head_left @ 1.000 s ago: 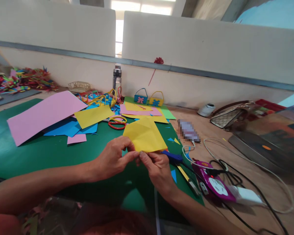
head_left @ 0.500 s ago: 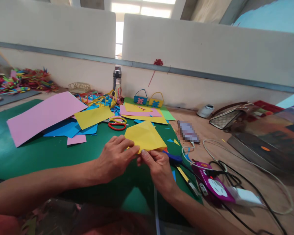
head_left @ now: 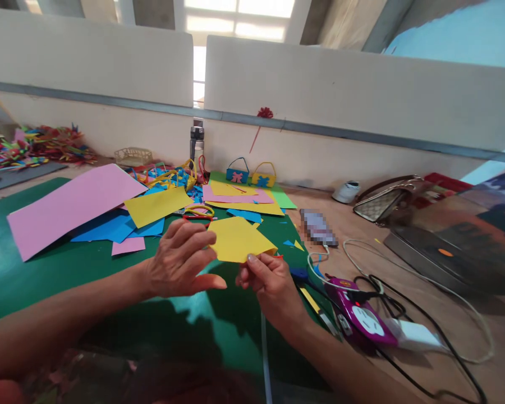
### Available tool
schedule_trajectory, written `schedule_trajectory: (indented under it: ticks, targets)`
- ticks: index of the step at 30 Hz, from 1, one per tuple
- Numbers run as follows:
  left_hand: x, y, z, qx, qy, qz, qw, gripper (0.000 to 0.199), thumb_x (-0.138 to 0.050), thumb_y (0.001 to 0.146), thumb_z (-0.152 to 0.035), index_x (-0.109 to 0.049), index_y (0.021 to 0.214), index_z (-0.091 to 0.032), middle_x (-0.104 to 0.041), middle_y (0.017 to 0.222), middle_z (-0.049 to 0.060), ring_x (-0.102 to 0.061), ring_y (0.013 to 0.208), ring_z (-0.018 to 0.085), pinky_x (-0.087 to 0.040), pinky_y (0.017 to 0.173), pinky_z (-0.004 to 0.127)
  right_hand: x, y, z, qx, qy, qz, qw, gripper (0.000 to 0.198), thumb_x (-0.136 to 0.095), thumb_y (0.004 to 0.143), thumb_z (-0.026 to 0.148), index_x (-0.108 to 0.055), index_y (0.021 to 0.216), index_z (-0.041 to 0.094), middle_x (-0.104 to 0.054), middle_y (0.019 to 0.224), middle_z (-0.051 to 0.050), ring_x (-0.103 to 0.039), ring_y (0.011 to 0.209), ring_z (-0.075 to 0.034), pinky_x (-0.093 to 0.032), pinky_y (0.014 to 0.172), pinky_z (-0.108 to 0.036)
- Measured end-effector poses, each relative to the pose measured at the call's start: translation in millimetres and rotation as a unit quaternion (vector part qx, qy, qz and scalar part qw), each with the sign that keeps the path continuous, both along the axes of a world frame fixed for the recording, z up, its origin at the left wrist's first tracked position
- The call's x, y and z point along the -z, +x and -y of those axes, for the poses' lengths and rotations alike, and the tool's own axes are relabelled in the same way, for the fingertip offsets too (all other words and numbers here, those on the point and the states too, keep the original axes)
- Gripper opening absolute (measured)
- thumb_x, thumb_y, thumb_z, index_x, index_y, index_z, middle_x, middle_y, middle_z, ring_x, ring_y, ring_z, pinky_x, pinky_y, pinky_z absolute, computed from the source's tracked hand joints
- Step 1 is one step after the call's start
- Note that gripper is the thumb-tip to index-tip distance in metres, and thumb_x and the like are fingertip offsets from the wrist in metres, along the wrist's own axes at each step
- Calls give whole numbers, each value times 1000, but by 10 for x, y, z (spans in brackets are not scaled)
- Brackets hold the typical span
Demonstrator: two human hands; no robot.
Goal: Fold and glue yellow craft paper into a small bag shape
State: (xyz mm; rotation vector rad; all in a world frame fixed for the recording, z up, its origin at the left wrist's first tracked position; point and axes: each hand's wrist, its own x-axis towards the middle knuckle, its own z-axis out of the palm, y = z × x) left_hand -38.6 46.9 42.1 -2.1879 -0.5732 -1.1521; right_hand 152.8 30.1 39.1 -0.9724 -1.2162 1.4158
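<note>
A folded piece of yellow paper (head_left: 239,240) is held up in front of me above the green cutting mat (head_left: 88,283). My right hand (head_left: 271,280) pinches its lower edge between thumb and fingers. Beside the paper's left edge is my left hand (head_left: 186,259), with its thumb spread away from the fingers and nothing seen in it. Behind the hands lie scissors (head_left: 198,211) with red and yellow handles, partly hidden. A flat yellow sheet (head_left: 157,206) and a large pink sheet (head_left: 76,207) rest on the mat to the left.
Two small paper handbags (head_left: 237,175) stand at the back by a bottle (head_left: 197,147). On the right are a phone (head_left: 318,226), a purple power strip (head_left: 359,314) with cables, a cutter knife (head_left: 317,307) and a grey case (head_left: 437,261). Colourful scraps (head_left: 168,178) lie behind the sheets.
My left hand has let go of the yellow paper and moved left, its thumb opening out. The right hand still pinches the paper. The view has shifted slightly.
</note>
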Motion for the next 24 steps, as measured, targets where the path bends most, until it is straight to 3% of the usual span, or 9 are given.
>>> schedule_trajectory:
  ticks: [3, 5, 7, 10, 12, 14, 17, 20, 24]
  targets:
    - [17, -8, -104, -9, -36, -23, 999, 21, -58, 81, -38, -58, 95, -22, -65, 107, 8, -51, 107, 25, -33, 94, 48, 7, 2, -29, -37, -50, -65, 996, 29, -68, 67, 39, -55, 53, 17, -53, 48, 3, -46, 44, -8, -41, 50, -23]
    - [19, 12, -118, 21, -81, -14, 996, 8, -56, 82, -22, -58, 90, -23, -67, 102, 4, -55, 103, 21, -31, 97, 46, 11, 10, -34, -64, -73, -74, 993, 30, -69, 66, 42, -55, 55, 17, -52, 47, 4, -44, 40, -7, -42, 50, -24]
    - [-5, 29, -90, 50, -128, 20, 990, 9, -51, 83, -14, -58, 82, -20, -69, 90, 2, -59, 91, 17, -33, 95, 42, -10, 40, -18, -79, -63, -30, 994, 35, -64, 70, 48, -56, 55, 17, -49, 43, 5, -41, 37, -7, -39, 45, -24]
    - [-78, 32, -24, 48, -218, 48, 974, 15, -46, 86, -16, -55, 74, -17, -67, 77, 2, -57, 75, 14, -38, 83, 35, -113, 134, 30, -20, 70, 109, 991, 42, -55, 77, 51, -54, 51, 19, -47, 41, 3, -41, 38, -8, -31, 40, -23]
    - [-129, 30, 2, 42, -289, 45, 955, 22, -42, 88, -19, -52, 69, -16, -62, 68, 1, -53, 66, 13, -38, 73, 31, -205, 197, 49, 89, 204, 188, 957, 28, -60, 77, 42, -59, 59, 20, -53, 51, 2, -46, 47, -10, -36, 47, -24]
    - [-168, 42, 4, 40, -353, 50, 933, 27, -40, 89, -22, -49, 64, -16, -53, 59, -1, -47, 59, 11, -36, 63, 26, -273, 223, 33, 139, 299, 243, 912, 11, -63, 76, 33, -64, 79, 23, -61, 68, 0, -54, 61, -14, -42, 58, -26]
    - [-210, 93, -20, 57, -427, 57, 901, 31, -39, 89, -25, -45, 60, -16, -40, 54, -4, -37, 52, 9, -28, 51, 22, -288, 175, -59, 90, 370, 313, 870, 20, -67, 73, 27, -64, 93, 23, -64, 80, -2, -59, 73, -16, -45, 68, -28]
    - [-241, 151, -57, 95, -485, 42, 868, 32, -39, 88, -26, -42, 58, -16, -33, 54, -5, -30, 51, 7, -23, 48, 21, -244, 96, -162, 36, 423, 329, 844, 6, -59, 80, 22, -64, 81, 20, -65, 75, -1, -59, 69, -14, -44, 65, -25]
    - [-270, 168, -107, 116, -513, 57, 849, 32, -39, 88, -26, -42, 58, -15, -33, 55, -5, -29, 53, 8, -25, 50, 20, -253, 75, -197, 38, 433, 342, 833, 17, -53, 85, 20, -62, 71, 18, -64, 67, 0, -57, 62, -11, -42, 59, -22]
